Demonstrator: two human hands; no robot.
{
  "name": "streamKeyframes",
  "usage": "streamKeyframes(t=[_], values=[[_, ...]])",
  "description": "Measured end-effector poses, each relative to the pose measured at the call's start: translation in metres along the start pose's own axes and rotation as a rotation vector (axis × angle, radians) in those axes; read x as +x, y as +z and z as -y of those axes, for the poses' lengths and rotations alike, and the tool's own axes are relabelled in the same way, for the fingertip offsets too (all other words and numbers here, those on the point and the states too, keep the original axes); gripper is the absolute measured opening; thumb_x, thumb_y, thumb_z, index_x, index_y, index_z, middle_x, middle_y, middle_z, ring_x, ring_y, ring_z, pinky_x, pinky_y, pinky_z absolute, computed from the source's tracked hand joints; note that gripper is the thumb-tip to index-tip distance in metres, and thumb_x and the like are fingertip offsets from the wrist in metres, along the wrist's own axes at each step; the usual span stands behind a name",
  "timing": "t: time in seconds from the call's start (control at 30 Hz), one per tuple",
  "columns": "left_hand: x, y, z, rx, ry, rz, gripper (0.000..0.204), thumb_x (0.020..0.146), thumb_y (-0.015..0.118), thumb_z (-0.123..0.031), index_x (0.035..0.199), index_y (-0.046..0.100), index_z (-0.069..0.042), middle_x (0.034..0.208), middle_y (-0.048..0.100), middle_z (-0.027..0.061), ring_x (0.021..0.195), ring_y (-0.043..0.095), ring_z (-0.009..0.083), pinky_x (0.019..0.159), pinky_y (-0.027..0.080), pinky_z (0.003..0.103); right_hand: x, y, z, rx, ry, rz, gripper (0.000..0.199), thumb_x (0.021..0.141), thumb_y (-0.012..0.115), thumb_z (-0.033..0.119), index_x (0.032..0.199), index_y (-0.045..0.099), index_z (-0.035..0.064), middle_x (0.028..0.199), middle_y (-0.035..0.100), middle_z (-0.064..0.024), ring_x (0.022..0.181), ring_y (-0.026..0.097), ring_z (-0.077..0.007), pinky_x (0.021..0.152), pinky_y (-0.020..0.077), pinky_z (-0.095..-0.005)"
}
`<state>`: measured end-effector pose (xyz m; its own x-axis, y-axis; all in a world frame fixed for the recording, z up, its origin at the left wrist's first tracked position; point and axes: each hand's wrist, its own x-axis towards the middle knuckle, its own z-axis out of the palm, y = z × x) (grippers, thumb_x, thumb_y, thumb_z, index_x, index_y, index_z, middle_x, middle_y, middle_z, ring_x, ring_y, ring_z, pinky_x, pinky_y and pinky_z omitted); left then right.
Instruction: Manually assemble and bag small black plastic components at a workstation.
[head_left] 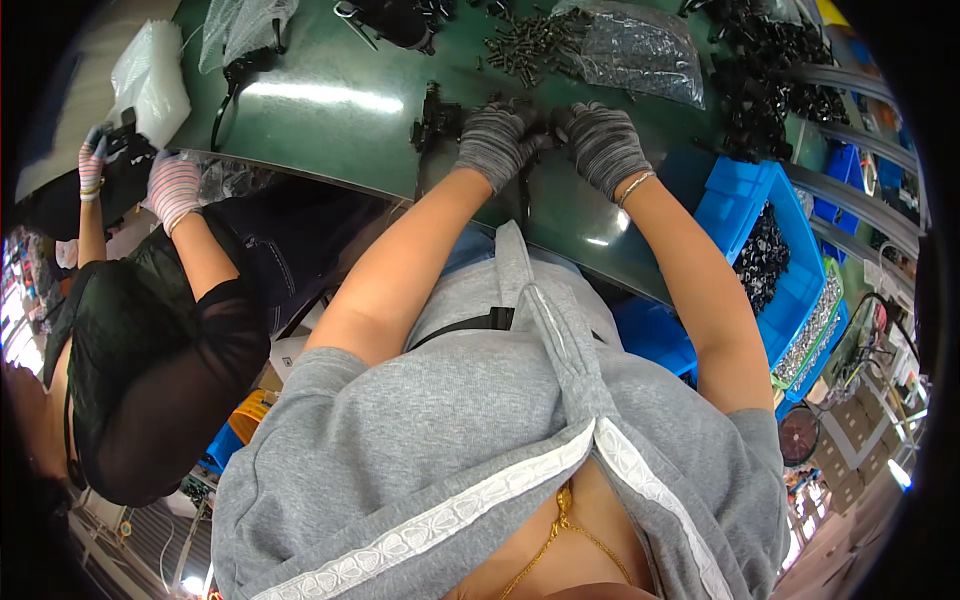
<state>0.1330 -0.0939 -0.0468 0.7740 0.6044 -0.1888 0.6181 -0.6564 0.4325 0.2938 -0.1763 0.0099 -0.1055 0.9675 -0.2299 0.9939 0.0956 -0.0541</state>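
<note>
grey-gloved left hand point(497, 142) and right hand point(603, 143), both closed on small black part point(543, 130)

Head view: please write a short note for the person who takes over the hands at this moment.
Left hand: gloved, closed on a small black part at the green table edge.
Right hand: gloved, gripping the same part from the other side.
Another black part lies left of the hands. Screws and a clear bag lie ahead; a pile of black parts far right; a blue bin of parts by the right forearm.
Done and left: cannot tell.
</note>
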Motion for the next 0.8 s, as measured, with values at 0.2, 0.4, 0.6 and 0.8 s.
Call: streamKeyframes(t=[0.2, 0.4, 0.6, 0.8], values=[[0.003, -0.002, -0.006, 0.019, -0.027, 0.081, 0.043, 0.083, 0.066, -0.045, 0.117, 0.064, -0.018, 0.114, 0.066, 0.0152, 0.106, 0.062, 0.0332, 0.093, 0.047, 0.044, 0.008, 0.008, 0.007, -0.061, 0.049, 0.082, 0.024, 0.084, 0.059, 0.022, 0.106, 0.060, 0.0110, 0.098, 0.064, -0.0119, 0.092, 0.064, -0.0299, 0.076, 0.0489, -0.0425], [-0.005, 0.007, -0.005, 0.014, 0.007, -0.100, 0.042, 0.082, 0.066, -0.045, 0.114, 0.065, -0.018, 0.120, 0.062, 0.0146, 0.111, 0.060, 0.0339, 0.092, 0.046, 0.047, 0.019, 0.013, 0.015, 0.029, 0.321, 0.143, 0.019, 0.090, 0.055, 0.025, 0.101, 0.066, 0.0136, 0.099, 0.069, -0.0127, 0.094, 0.067, -0.0309, 0.076, 0.0515, -0.0439], [-0.005, -0.002, -0.008, -0.036, -0.030, 0.034, 0.042, 0.085, 0.063, -0.046, 0.113, 0.066, -0.015, 0.122, 0.062, 0.0141, 0.112, 0.058, 0.0328, 0.095, 0.044, 0.047, 0.020, 0.006, 0.016, 0.185, 0.455, 0.215, 0.026, 0.094, 0.054, 0.033, 0.101, 0.066, 0.0110, 0.095, 0.070, -0.0184, 0.092, 0.068, -0.0339, 0.078, 0.0521, -0.0440], [-0.012, 0.002, -0.005, -0.039, 0.006, -0.011, 0.045, 0.086, 0.062, -0.047, 0.113, 0.067, -0.012, 0.120, 0.062, 0.0148, 0.116, 0.056, 0.0316, 0.100, 0.041, 0.045, 0.005, 0.010, -0.002, 0.191, 0.236, -0.022, 0.018, 0.092, 0.056, 0.028, 0.097, 0.067, 0.0146, 0.096, 0.067, -0.0153, 0.090, 0.065, -0.0356, 0.077, 0.0499, -0.0461]])
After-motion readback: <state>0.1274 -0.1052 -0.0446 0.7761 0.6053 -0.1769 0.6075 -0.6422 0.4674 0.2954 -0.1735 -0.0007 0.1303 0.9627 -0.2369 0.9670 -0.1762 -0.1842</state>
